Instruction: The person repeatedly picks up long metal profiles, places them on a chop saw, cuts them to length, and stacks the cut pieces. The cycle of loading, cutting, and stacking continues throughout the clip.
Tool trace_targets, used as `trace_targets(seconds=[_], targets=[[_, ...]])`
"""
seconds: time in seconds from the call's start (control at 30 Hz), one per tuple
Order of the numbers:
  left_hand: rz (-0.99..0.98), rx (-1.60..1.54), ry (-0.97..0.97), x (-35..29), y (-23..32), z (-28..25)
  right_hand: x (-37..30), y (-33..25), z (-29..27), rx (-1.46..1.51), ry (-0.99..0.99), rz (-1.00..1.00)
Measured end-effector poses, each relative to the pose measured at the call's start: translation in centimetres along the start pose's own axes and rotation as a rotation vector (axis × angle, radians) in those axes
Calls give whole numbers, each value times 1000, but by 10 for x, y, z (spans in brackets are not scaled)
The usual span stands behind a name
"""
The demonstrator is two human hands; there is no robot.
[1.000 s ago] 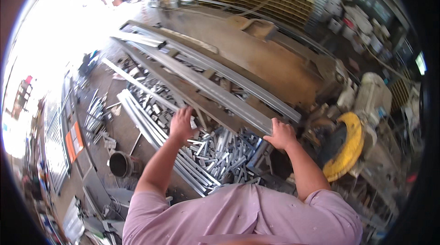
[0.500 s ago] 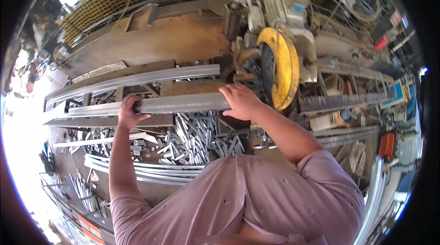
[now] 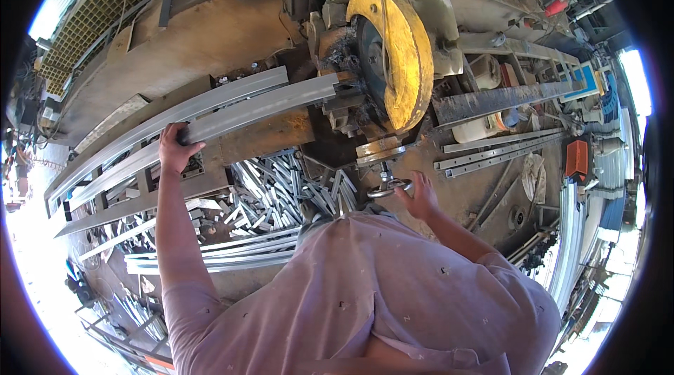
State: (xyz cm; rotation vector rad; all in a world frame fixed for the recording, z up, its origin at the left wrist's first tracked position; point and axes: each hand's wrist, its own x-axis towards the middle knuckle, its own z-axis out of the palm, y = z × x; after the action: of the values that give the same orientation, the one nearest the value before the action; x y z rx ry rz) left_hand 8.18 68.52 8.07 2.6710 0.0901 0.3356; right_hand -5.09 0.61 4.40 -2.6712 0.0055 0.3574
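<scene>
My left hand (image 3: 179, 149) grips a long grey metal bar (image 3: 260, 109), its fingers over the far side and its thumb on the near side. Something dark, perhaps a glove part or shadow, shows at those fingers. The bar's right end lies by the cut-off saw, near the dark disc (image 3: 372, 48) under a yellow guard (image 3: 407, 59). My right hand (image 3: 420, 198) is at the rim of a metal handwheel (image 3: 382, 191) in front of the saw, its fingers bent on the wheel. A second metal bar (image 3: 210, 98) lies parallel, just beyond the first.
Several short metal offcuts (image 3: 263, 192) are heaped below the bars. Long metal strips (image 3: 232, 252) lie nearer me. A brown steel plate (image 3: 196, 38) is at the far left, and slotted rails (image 3: 502, 154) and an orange box (image 3: 576, 159) at the right.
My right hand has left the bar's end and moved down and right to the handwheel. My left hand stays on the bar. The view has turned and shifted, so the saw appears further left and higher.
</scene>
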Motion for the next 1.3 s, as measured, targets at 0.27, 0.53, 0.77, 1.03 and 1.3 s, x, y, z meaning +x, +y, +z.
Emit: trace_targets(seconds=[0.27,0.53,0.77,1.03,1.3], targets=[[18,57,13,7,9,55,26,26,44,95,-202,74],[-5,31,1,8,12,60,22,17,50,12,-315,111],[-6,18,5,7,14,57,17,12,47,93,-297,130],[31,43,-57,8,10,82,-7,15,51,15,-157,-181],[32,12,-34,13,33,119,8,17,27,114,-222,-88]])
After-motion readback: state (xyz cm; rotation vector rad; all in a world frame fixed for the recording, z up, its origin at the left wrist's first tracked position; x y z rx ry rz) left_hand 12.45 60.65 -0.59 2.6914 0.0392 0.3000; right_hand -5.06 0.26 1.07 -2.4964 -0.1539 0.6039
